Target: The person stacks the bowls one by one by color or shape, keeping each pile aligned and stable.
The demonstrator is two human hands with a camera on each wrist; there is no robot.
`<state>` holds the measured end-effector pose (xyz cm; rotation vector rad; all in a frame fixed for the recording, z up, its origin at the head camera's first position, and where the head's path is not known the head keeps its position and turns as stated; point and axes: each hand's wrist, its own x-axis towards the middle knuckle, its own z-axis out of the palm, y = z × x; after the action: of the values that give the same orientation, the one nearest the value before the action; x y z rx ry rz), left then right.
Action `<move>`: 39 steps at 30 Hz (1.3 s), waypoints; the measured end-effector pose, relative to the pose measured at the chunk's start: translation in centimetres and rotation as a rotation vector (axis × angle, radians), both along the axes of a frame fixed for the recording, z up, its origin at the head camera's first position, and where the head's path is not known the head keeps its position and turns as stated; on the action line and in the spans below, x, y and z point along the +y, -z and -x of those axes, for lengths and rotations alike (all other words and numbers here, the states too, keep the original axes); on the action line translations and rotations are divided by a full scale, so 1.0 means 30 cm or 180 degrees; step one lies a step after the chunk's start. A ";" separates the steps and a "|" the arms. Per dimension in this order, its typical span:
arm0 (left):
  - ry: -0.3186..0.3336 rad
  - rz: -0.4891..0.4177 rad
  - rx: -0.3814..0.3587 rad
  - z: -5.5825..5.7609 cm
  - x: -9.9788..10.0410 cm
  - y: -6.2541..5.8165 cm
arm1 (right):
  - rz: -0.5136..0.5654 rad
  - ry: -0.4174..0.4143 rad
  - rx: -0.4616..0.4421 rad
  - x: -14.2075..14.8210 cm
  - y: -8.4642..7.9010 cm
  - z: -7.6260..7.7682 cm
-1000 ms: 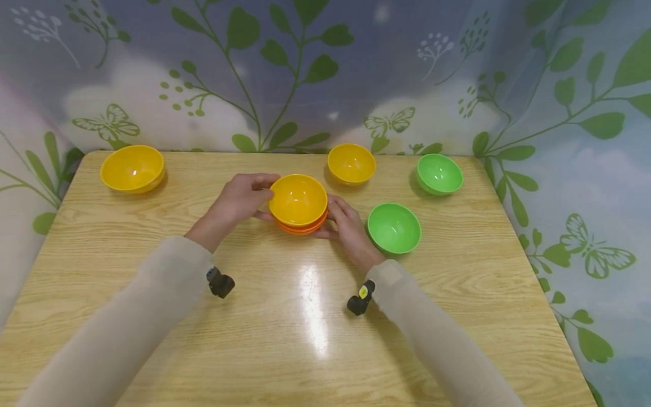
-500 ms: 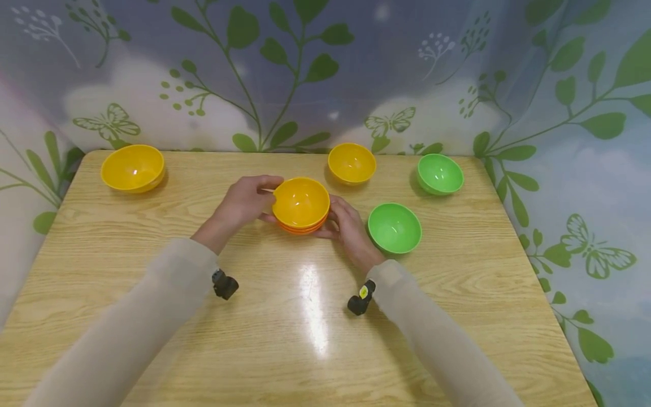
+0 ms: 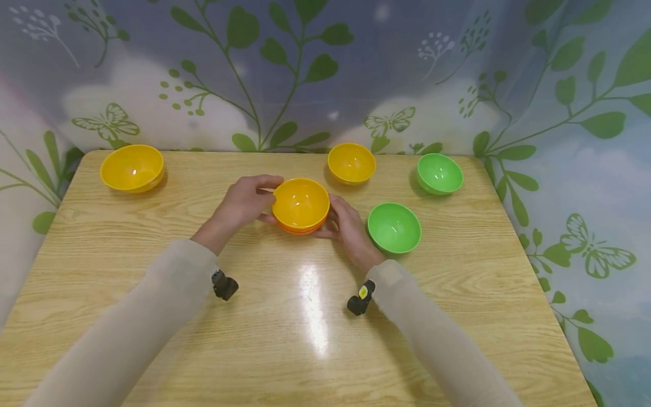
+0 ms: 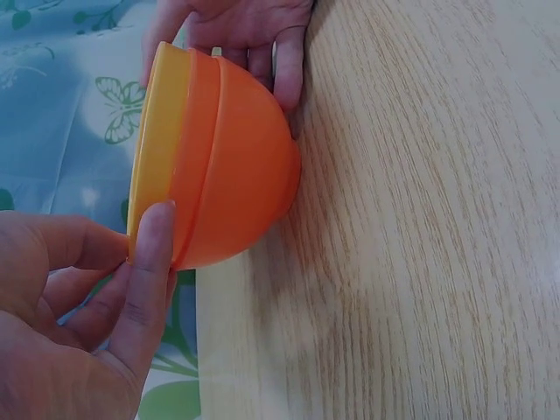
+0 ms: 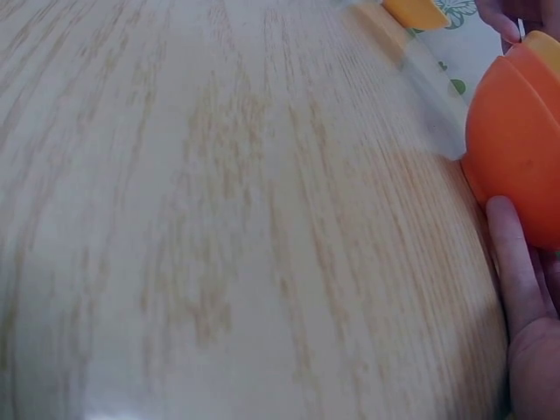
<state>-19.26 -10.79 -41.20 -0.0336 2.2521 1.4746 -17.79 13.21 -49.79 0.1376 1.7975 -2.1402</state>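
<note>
A yellow bowl sits nested on top of orange bowls at the table's middle; two orange rims show in the left wrist view. My left hand pinches the yellow bowl's rim from the left, with a finger also lying against the stack's side in the left wrist view. From the right, my right hand holds the orange bowls low down, the thumb and fingers spread around their side. In the right wrist view a digit of the right hand touches the orange wall near its foot.
On the wooden table, a yellow bowl stands far left and another yellow bowl behind the stack. One green bowl is close to my right hand; a second green bowl stands farther back. A patterned curtain borders the table.
The left hand and the yellow bowl have shifted slightly right and down, and the yellow bowl now sits deeper in the orange ones. The right hand has stayed in place.
</note>
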 end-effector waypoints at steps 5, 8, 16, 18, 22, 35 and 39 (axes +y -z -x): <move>-0.0031 0.0033 -0.0007 -0.003 0.000 0.002 | -0.0033 -0.0011 0.0007 0.000 0.002 0.001; -0.0030 0.0067 0.0007 -0.004 -0.001 0.004 | -0.0056 -0.0017 -0.0002 0.001 0.002 0.001; -0.0044 0.0103 0.0073 -0.005 -0.005 0.009 | -0.0120 -0.0033 -0.0009 -0.001 -0.003 0.002; -0.0040 0.0096 0.0081 -0.004 -0.006 0.011 | -0.0133 -0.0030 -0.0012 -0.001 -0.005 0.001; -0.0039 0.0093 0.0095 -0.003 -0.006 0.014 | -0.0134 -0.0042 0.0005 -0.001 -0.007 -0.001; -0.0030 0.0020 0.0175 -0.004 -0.015 0.019 | -0.0089 -0.0001 -0.0008 0.000 -0.001 -0.002; -0.0037 0.0016 0.0202 -0.006 -0.024 0.021 | 0.0004 0.0049 0.0000 -0.002 0.001 -0.002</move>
<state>-19.09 -11.52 -41.83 -0.0015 2.3097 1.4959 -17.73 13.15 -49.82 0.1516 1.8009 -2.1516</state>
